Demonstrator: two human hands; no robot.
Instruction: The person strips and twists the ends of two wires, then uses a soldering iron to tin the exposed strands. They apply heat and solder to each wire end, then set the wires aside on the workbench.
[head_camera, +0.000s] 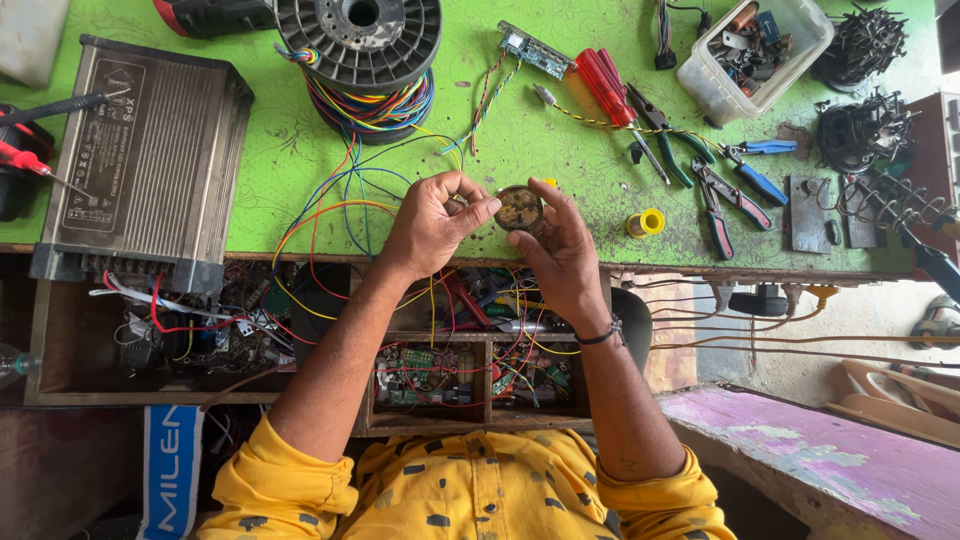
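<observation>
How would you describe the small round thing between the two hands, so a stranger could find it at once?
Start at the green table and go to its near edge, below the big wire spool. There the left hand and right hand hold a small round tin. It alone is open, with brownish paste inside, unlike the yellow solder reel beside it.

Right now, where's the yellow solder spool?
In the head view, the yellow solder spool sits on the green bench, just right of the right hand and left of the red-handled pliers.

White-lettered blue sign (171, 470), lower left
</observation>
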